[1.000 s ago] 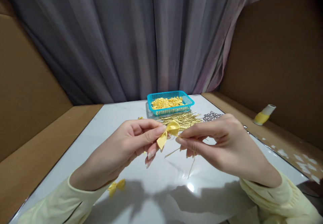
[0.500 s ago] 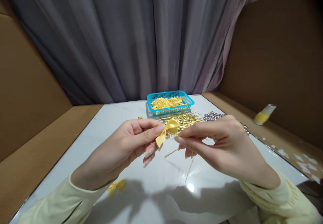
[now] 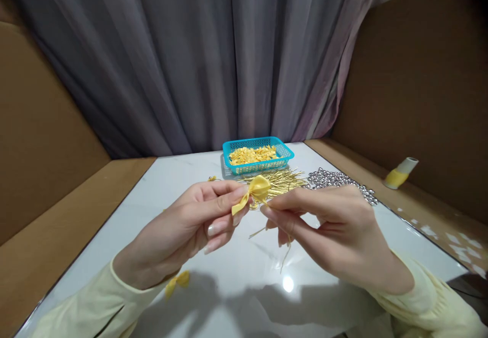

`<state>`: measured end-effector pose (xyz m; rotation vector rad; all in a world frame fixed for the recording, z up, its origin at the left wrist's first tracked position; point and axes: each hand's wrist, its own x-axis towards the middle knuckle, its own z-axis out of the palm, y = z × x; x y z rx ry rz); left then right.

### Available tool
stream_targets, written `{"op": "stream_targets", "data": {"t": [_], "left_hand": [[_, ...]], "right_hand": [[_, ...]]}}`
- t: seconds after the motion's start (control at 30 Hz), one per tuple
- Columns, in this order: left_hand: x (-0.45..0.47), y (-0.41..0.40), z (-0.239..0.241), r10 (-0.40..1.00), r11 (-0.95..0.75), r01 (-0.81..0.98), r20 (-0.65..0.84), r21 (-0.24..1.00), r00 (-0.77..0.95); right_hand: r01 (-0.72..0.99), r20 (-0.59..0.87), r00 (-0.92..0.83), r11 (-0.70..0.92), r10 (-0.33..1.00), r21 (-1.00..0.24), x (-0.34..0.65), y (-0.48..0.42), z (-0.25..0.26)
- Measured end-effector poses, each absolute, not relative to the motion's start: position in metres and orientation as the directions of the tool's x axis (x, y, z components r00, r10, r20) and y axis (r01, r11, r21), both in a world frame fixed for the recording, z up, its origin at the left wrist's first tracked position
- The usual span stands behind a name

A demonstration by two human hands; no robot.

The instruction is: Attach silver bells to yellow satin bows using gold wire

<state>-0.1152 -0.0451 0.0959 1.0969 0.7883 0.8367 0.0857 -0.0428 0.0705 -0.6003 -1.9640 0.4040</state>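
Observation:
Between the thumb and fingers of my left hand [image 3: 190,221] is a yellow ribbon bow [image 3: 258,189], gathered at its middle, its loops spread to either side. My right hand [image 3: 320,226] is closed in a pinch at the bow's right side, on a thin gold twist tie [image 3: 266,203]; most of it is hidden by the fingers. Thin gold strands [image 3: 285,257] show below my right fingers; I cannot tell whether they belong to the same tie. Another yellow bow [image 3: 177,283] lies on the table by my left wrist.
A blue plastic basket [image 3: 225,151] of small yellow bows stands at the back of the white table [image 3: 183,167]. Before it lies a heap of gold twist ties [image 3: 285,181]. Silvery beads [image 3: 331,177] are piled to the right. A white-and-yellow cylinder [image 3: 401,173] stands on the cardboard at right.
My right hand has dropped slightly and shifted left, uncovering more beads. The bow has turned a little in my left fingers, which are more curled now.

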Motion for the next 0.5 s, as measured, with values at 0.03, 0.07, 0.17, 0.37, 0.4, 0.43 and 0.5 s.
{"op": "stream_targets", "data": {"t": [0.03,0.07,0.17,0.37,0.4,0.43,0.5], "left_hand": [[-0.115,-0.0451,0.0956,0.876,0.218,-0.175,-0.114,0.96,0.468],[-0.1148,-0.0451,0.0954,0.878,0.203,-0.174,-0.101,0.963,0.468],[-0.1139,-0.0452,0.095,0.891,0.16,-0.173,-0.066,0.972,0.45],[-0.1161,-0.0453,0.0929,0.917,0.079,-0.118,-0.026,0.99,0.399],[-0.1172,-0.0454,0.092,0.923,0.053,-0.088,-0.015,0.995,0.385],[-0.1182,-0.0455,0.091,0.929,0.018,-0.055,0.004,0.998,0.37],[-0.1194,-0.0464,0.0893,0.936,-0.061,0.016,0.051,0.998,0.349]], "right_hand": [[0.232,0.73,-0.374,0.82,0.572,-0.523,0.0856,-0.0431,0.0699],[0.232,0.728,-0.375,0.819,0.574,-0.525,0.0855,-0.0434,0.0693],[0.229,0.733,-0.381,0.825,0.564,-0.517,0.0856,-0.0438,0.0686],[0.25,0.738,-0.406,0.842,0.539,-0.478,0.0885,-0.043,0.0697],[0.25,0.738,-0.412,0.845,0.534,-0.472,0.0891,-0.0429,0.0697],[0.249,0.738,-0.416,0.847,0.531,-0.469,0.0896,-0.0429,0.0698],[0.247,0.731,-0.427,0.847,0.532,-0.471,0.0902,-0.043,0.0698]]}}
